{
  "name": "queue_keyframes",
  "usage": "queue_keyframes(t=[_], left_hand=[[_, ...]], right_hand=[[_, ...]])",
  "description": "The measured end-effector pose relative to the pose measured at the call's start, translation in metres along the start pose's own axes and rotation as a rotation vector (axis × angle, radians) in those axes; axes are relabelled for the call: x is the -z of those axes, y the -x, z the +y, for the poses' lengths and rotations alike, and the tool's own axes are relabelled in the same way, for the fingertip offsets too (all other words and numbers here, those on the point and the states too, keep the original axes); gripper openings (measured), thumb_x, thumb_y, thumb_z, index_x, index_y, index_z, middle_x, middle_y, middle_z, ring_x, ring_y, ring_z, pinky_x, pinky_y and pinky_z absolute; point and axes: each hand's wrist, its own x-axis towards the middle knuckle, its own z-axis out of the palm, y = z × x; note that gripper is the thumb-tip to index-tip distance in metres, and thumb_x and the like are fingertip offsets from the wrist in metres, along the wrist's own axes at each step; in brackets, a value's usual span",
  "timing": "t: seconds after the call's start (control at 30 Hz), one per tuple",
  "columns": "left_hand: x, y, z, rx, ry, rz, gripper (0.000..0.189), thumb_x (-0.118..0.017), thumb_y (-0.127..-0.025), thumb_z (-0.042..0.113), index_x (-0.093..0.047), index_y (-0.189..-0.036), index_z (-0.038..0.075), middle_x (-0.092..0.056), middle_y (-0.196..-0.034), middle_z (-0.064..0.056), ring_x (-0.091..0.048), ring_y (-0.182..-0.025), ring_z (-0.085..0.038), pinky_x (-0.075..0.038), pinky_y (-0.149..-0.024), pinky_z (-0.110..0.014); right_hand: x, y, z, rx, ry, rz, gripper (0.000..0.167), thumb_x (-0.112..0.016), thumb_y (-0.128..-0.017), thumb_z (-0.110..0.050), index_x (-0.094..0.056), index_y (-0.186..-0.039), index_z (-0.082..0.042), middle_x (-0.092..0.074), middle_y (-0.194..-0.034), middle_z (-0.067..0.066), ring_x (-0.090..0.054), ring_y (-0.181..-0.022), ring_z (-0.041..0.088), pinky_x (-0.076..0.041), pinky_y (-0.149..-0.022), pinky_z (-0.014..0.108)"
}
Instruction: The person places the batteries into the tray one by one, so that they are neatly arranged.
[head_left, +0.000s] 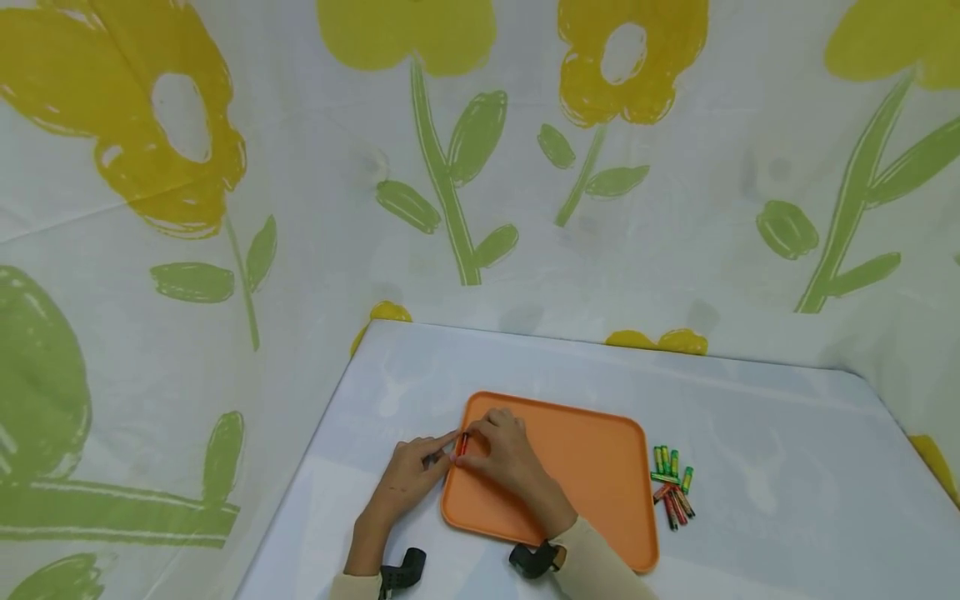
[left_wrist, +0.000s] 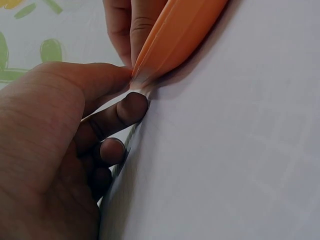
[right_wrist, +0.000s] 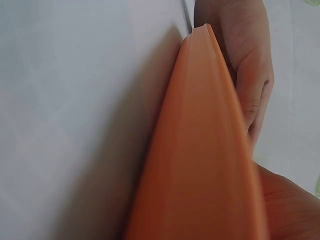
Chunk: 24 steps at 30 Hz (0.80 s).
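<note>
A red battery (head_left: 462, 444) stands out small against the left rim of an orange tray (head_left: 585, 450). My right hand (head_left: 501, 450) reaches over the tray and pinches the battery between thumb and forefinger. From the left, my left hand (head_left: 411, 477) reaches to the same rim, its forefinger stretched toward the battery's far end and its thumb near the close end. In the left wrist view, the fingers of the left hand (left_wrist: 55, 120) meet the tray's edge (left_wrist: 175, 40), the others loosely bent below. The tray's side (right_wrist: 200, 140) hides the battery in the right wrist view.
Right of the tray lie several green batteries (head_left: 664, 460) and, just nearer, several red batteries (head_left: 673, 505) in a loose pile. The white table (head_left: 757, 475) meets a flower-printed cloth (head_left: 525, 250) behind and on the left.
</note>
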Motion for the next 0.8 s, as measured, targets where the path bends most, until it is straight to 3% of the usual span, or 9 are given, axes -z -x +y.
queue_keyframes(t=[0.17, 0.3, 0.53, 0.8], left_hand=[[-0.002, 0.0, -0.001, 0.015, 0.004, -0.015, 0.037, -0.07, -0.095, 0.02, -0.069, -0.132, 0.022, -0.053, -0.072, 0.02, -0.042, -0.064, -0.004, -0.03, -0.074, -0.033], [-0.001, -0.001, -0.003, 0.045, -0.014, -0.026, 0.039, -0.07, -0.096, 0.022, -0.067, -0.134, 0.027, -0.053, -0.072, 0.019, -0.043, -0.066, -0.006, -0.031, -0.077, -0.035], [-0.003, -0.003, -0.002, 0.045, 0.0, -0.029, 0.039, -0.069, -0.096, 0.021, -0.067, -0.135, 0.026, -0.054, -0.073, 0.018, -0.044, -0.067, -0.008, -0.036, -0.074, -0.034], [-0.004, -0.002, -0.003, 0.04, 0.019, -0.009, 0.039, -0.07, -0.096, 0.019, -0.066, -0.135, 0.025, -0.055, -0.074, 0.016, -0.044, -0.067, -0.008, -0.036, -0.069, -0.031]], right_hand=[[0.011, 0.003, -0.008, -0.087, -0.019, -0.096, 0.054, -0.081, -0.077, -0.055, -0.069, -0.112, -0.015, -0.046, -0.091, -0.006, -0.039, -0.087, 0.014, -0.024, -0.075, 0.033], [0.031, 0.0, -0.015, -0.083, -0.007, -0.127, 0.056, -0.081, -0.081, -0.049, -0.067, -0.117, -0.009, -0.052, -0.095, -0.001, -0.043, -0.09, 0.016, -0.029, -0.077, 0.037], [0.093, 0.009, -0.014, -0.002, -0.013, -0.052, 0.042, -0.085, -0.082, -0.029, -0.068, -0.114, -0.007, -0.056, -0.094, 0.004, -0.046, -0.091, 0.019, -0.035, -0.079, 0.043], [0.145, 0.057, 0.014, -0.005, 0.085, 0.052, 0.039, -0.088, -0.077, -0.025, -0.069, -0.108, -0.01, -0.054, -0.091, -0.003, -0.046, -0.09, 0.017, -0.036, -0.08, 0.043]])
